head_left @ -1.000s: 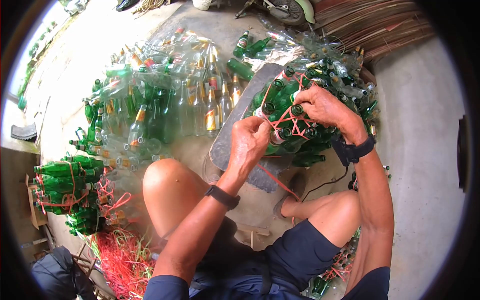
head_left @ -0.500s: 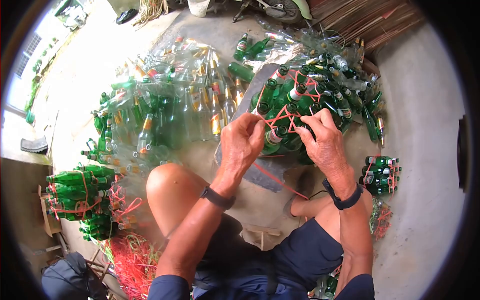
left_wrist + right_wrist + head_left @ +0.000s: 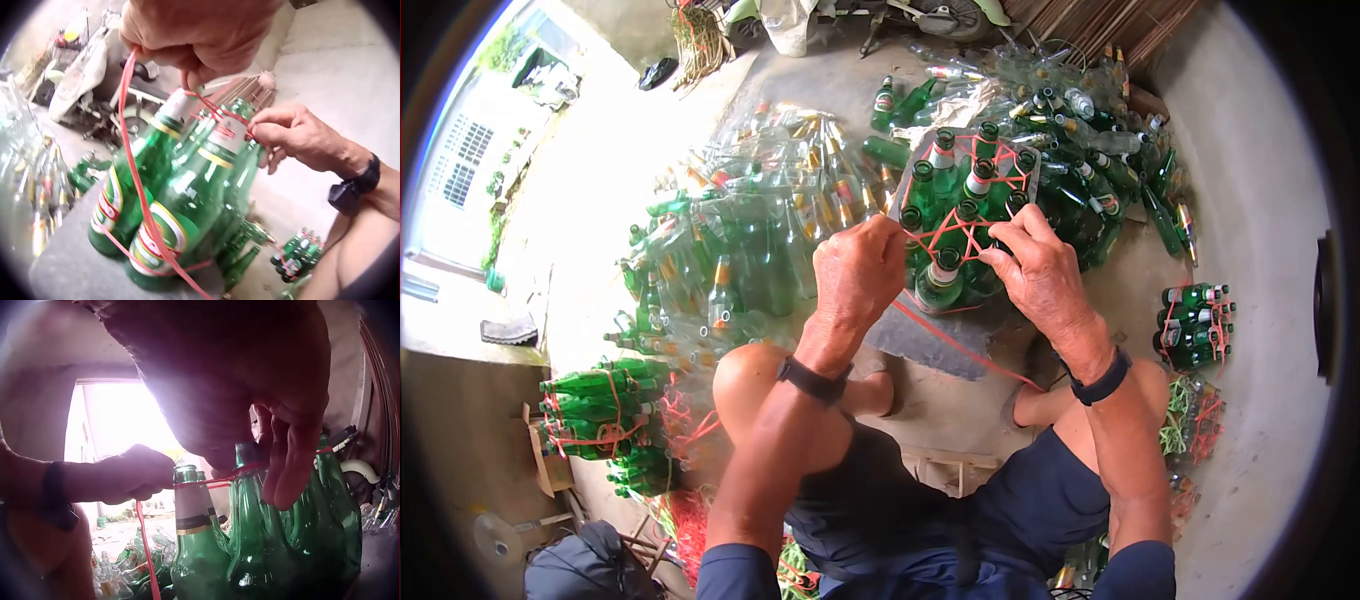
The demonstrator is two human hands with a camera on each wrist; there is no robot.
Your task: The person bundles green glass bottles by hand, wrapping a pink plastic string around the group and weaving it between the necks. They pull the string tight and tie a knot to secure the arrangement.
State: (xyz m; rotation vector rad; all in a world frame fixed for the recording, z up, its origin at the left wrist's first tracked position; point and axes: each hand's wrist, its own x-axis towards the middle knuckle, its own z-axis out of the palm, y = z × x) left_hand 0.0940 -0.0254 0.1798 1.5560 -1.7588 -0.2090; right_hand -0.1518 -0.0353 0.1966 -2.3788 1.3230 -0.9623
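Observation:
A cluster of upright green glass bottles (image 3: 940, 288) stands on a dark board (image 3: 925, 345), bound low down by a pink plastic strap (image 3: 125, 125). More strap crisscrosses between the bottle necks. My left hand (image 3: 860, 268) grips the strap at the cluster's left side; a long tail hangs from this hand in the left wrist view. On the opposite side, my right hand (image 3: 1040, 268) pinches the strap with thumb and fingers beside a bottle neck (image 3: 249, 456). In the right wrist view, the strap runs taut around the necks between both hands.
Loose bottles (image 3: 1090, 165) are heaped behind and right of the cluster. Clear and green bottles (image 3: 750, 235) fill the floor at left. Tied green bundles lie at far left (image 3: 595, 400) and by the right wall (image 3: 1195, 325). A motorbike (image 3: 945, 18) stands at the back.
My right hand has come down from the far bottle necks to the cluster's near right side. My left hand has drawn slightly left with the strap. The head view has shifted left.

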